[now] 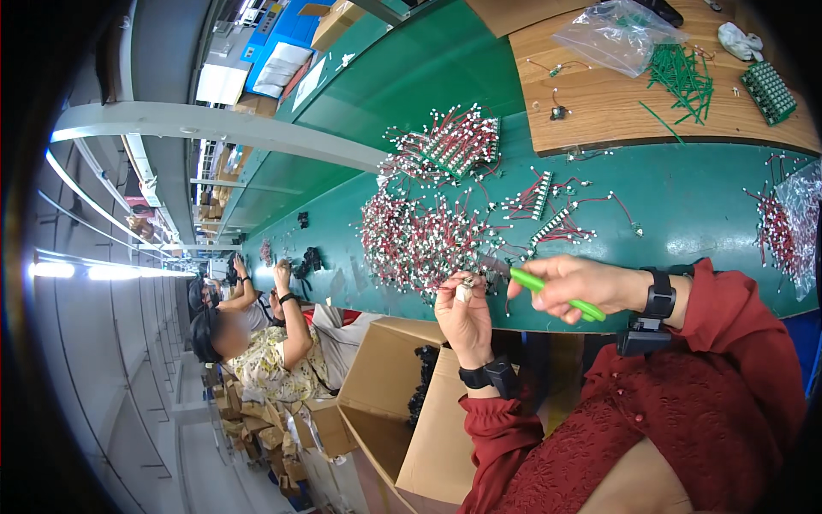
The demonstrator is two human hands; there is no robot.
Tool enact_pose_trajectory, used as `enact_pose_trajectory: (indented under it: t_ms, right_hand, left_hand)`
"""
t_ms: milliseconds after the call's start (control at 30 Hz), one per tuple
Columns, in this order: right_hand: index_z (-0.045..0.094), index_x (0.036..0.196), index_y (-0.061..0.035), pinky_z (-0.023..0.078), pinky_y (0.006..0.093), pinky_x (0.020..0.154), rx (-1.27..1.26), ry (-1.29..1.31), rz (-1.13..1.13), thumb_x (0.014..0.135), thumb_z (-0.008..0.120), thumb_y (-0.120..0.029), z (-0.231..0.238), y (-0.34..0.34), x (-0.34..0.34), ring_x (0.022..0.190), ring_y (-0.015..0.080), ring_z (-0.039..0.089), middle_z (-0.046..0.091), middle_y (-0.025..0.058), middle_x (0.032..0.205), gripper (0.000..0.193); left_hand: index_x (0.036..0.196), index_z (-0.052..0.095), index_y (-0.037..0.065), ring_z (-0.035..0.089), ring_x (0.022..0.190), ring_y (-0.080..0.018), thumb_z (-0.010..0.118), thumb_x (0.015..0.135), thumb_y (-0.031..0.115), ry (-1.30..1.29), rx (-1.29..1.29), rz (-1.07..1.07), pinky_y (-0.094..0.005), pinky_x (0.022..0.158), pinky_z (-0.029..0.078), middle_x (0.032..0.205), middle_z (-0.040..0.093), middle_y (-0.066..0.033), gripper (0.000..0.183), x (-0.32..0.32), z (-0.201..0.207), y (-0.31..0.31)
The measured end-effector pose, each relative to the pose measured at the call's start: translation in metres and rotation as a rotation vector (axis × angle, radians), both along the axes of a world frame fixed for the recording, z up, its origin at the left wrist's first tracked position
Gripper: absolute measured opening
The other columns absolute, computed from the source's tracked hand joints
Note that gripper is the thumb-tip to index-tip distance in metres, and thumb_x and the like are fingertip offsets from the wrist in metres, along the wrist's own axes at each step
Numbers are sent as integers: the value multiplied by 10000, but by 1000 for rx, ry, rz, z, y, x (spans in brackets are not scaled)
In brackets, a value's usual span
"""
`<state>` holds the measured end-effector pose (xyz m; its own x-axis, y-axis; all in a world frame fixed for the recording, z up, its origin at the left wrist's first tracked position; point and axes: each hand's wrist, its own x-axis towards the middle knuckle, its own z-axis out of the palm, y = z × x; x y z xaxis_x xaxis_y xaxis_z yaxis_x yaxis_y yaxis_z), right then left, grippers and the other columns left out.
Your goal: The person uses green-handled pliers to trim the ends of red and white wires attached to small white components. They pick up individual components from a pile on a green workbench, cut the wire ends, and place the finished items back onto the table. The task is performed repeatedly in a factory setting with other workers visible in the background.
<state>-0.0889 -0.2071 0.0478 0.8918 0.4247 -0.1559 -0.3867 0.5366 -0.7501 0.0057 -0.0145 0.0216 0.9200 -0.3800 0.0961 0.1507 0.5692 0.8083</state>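
Note:
Over the near edge of the green bench, my left hand (465, 321) pinches a small whitish piece (465, 291) between thumb and fingertips; its exact kind is too small to tell. To its right, my right hand (586, 287) is wrapped round a tool with a bright green handle (528, 279). The tool's end points toward the left hand, and its tip is hard to make out. Just beyond both hands spreads a big heap of small circuit boards with red wires (419, 236) and white connectors. Strips of joined boards (541, 195) with red wires lie right of the heap.
A wooden board (599, 116) at the back right bears green sticks (681, 81), a plastic bag (616, 38) and a green board panel (768, 92). More wired boards (773, 224) lie far right. An open cardboard box (385, 364) stands below the bench; a co-worker (274, 355) sits left.

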Motion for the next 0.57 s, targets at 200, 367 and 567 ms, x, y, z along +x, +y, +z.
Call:
enact_pose_trajectory:
  t_ms: [200, 367, 567]
  right_hand:
    - [451, 1099, -11, 434, 315, 604, -744, -266, -107, 736, 612, -272, -4, 0, 3, 677, 173, 525, 504, 66, 761, 475]
    - [472, 1035, -11, 450, 387, 609, -864, -334, -155, 674, 587, -280, 10, 3, -6, 692, 295, 595, 579, 161, 715, 465]
    - [460, 1081, -31, 445, 419, 675, -787, -292, 30, 681, 589, -269, 8, -3, -3, 776, 284, 605, 594, 185, 806, 484]
  left_hand:
    - [946, 568, -24, 585, 864, -195, 575, 786, -41, -45, 252, 93, -315, 793, 505, 1001, 588, -150, 160, -5, 4, -5]
    - [915, 559, -41, 583, 876, -188, 556, 772, -78, -174, 312, 143, -278, 774, 493, 1013, 586, -189, 148, -2, 0, -5]
    - [901, 576, -35, 565, 957, -250, 590, 746, -69, -339, 366, 129, -328, 865, 421, 968, 597, -161, 159, 0, 0, 2]
